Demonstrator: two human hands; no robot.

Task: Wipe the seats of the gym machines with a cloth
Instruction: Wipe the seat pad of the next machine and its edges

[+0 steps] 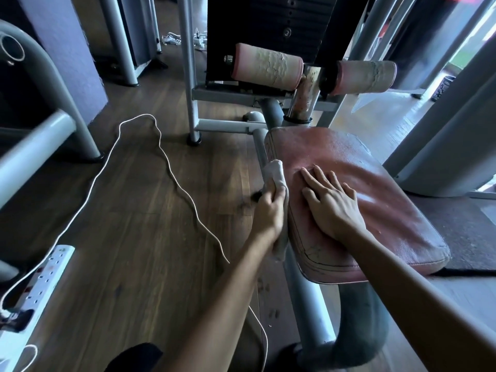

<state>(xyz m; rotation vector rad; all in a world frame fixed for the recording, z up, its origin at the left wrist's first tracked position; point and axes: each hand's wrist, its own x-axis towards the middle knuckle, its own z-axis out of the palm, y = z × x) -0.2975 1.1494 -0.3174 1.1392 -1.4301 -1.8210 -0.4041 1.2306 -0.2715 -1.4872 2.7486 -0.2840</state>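
One cloth (pixel 275 173) in left hand (pixel 268 212), right hand (pixel 332 208) on seat (pixel 389 189)

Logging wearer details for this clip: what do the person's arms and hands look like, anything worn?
The left forearm and right forearm are bare to the frame edge, no sleeves. The left hand and right hand wear no gloves; no rings, watch or wristbands show.
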